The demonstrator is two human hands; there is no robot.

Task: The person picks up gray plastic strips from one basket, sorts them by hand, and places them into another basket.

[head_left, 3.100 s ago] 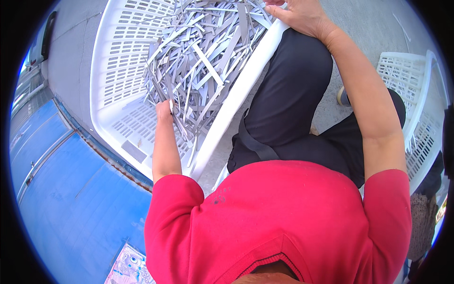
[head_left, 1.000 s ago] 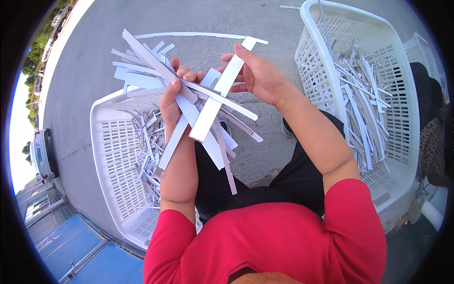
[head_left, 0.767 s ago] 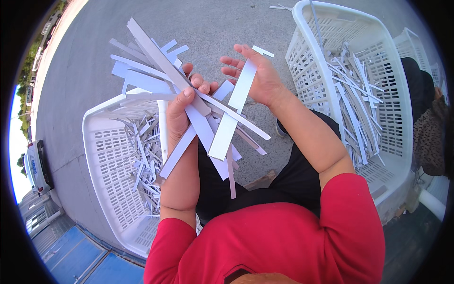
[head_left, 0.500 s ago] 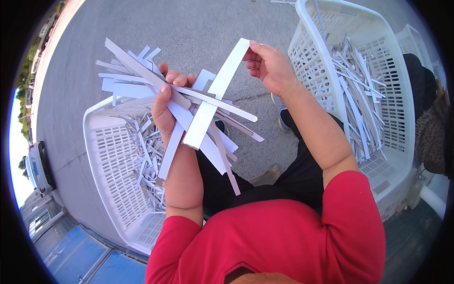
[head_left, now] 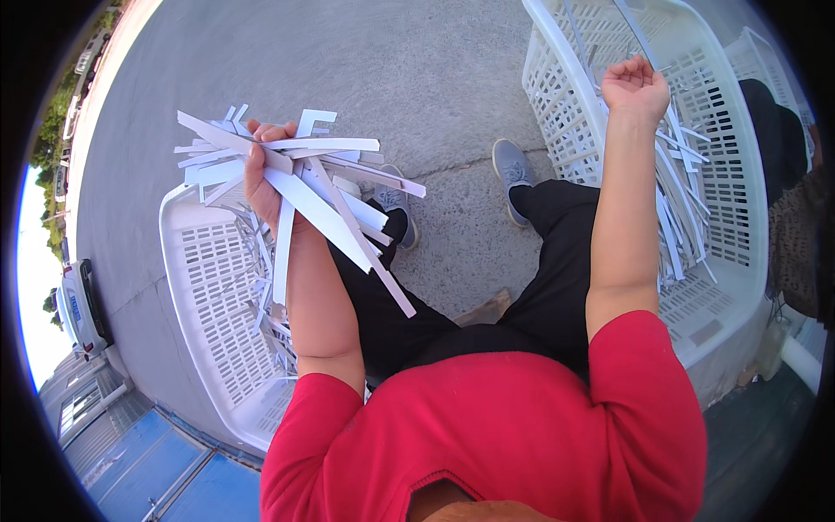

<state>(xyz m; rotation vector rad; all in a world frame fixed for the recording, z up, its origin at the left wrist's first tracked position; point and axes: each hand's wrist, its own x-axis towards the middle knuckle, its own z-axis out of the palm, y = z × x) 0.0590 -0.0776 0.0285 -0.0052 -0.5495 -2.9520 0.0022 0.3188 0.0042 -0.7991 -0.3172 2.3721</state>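
Note:
My left hand [head_left: 265, 174] is closed round a loose bundle of white and grey cardboard strips [head_left: 326, 209], which fan out on both sides of the fist. One piece among them has an angular, hooked end. Over the right basket [head_left: 564, 113] is my right hand [head_left: 635, 87], its fingers curled around the lower end of a narrow strip [head_left: 637, 36], seen nearly edge-on. Long strips [head_left: 674, 204] lie heaped inside that basket, partly hidden by my right forearm. Under my left arm stands the left basket [head_left: 196, 287], holding shorter scraps.
My knees and grey shoes [head_left: 513, 165] are between the two white slatted baskets, on concrete ground [head_left: 417, 78]. A dark bundle [head_left: 796, 244] sits beyond the right basket. A parked car [head_left: 80, 309] and blue panels [head_left: 143, 470] are at far left.
My right hand has moved right, from beside the bundle to over the right basket, carrying a strip out of the bundle. My left hand has shifted slightly left with the rest.

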